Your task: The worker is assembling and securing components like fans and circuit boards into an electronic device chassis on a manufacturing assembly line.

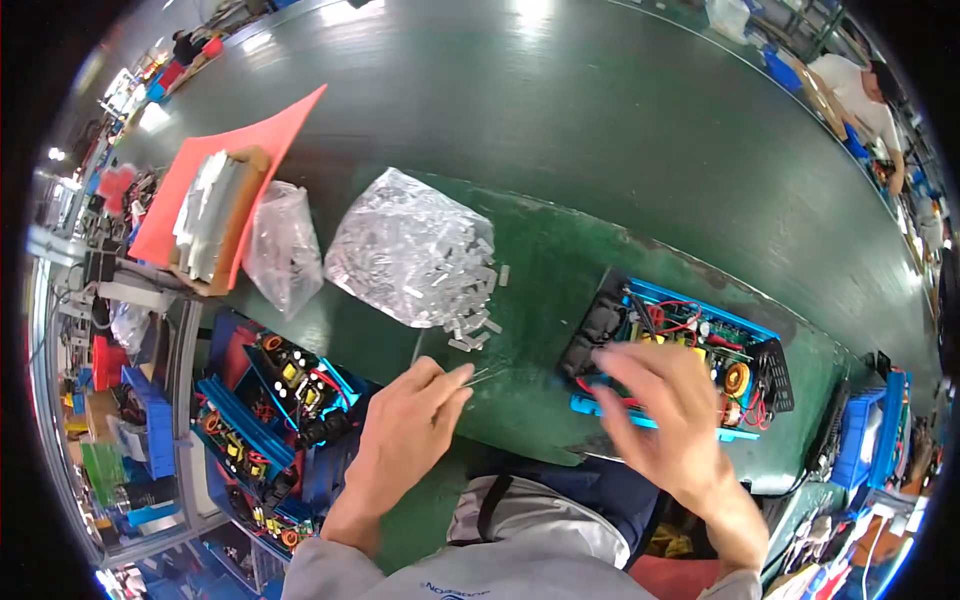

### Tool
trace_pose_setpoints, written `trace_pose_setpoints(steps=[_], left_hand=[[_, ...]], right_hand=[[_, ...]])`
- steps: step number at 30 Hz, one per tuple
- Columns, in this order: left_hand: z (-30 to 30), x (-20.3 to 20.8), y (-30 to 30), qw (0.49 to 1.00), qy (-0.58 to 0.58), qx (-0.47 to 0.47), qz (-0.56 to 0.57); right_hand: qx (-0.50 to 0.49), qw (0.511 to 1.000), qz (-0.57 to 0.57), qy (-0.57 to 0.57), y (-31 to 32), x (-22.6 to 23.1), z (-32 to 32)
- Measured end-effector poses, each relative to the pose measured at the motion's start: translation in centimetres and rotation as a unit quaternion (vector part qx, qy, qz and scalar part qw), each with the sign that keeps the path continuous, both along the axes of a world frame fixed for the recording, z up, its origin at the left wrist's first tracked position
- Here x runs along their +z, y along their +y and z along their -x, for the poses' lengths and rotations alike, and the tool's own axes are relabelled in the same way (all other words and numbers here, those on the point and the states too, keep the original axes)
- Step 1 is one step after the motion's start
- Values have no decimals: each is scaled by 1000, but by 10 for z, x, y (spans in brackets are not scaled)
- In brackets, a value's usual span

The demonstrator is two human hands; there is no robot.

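Observation:
My left hand [415, 415] is closed in a pinch on a thin, light metal piece [483, 376] whose exact kind is too small to make out. Just beyond it, small silver metal strips [470, 325] spill from a clear plastic bag [385, 245] onto the green table. My right hand [665, 415] is slightly blurred, its thumb and fingers apart with nothing visible between them. It hovers over the near left part of an electronic unit [735, 375] with a blue metal housing, circuit boards, red and black wires and a copper coil. Part of the unit is hidden behind this hand.
At the left, several similar blue-housed units [245, 425] lie in a bin. A cardboard box [215, 220] of silver metal pieces rests on a pink sheet [290, 120], beside another clear bag [283, 250]. A person [860, 95] works at the far right.

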State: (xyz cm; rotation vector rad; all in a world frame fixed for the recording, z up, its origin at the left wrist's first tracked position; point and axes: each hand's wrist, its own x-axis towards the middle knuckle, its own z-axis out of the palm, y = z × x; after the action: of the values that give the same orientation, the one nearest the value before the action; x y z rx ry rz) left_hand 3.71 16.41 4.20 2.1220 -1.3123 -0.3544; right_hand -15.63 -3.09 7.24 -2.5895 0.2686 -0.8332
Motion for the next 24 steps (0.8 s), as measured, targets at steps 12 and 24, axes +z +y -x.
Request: trace_pose_setpoints(steps=[12, 24], left_hand=[[23, -20, -25, 995, -17, -52, 84], [23, -33, -14, 953, 251, 83, 148]], right_hand=[[79, 978, 155, 113, 4, -107, -226], [27, 995, -59, -71, 27, -38, -64]])
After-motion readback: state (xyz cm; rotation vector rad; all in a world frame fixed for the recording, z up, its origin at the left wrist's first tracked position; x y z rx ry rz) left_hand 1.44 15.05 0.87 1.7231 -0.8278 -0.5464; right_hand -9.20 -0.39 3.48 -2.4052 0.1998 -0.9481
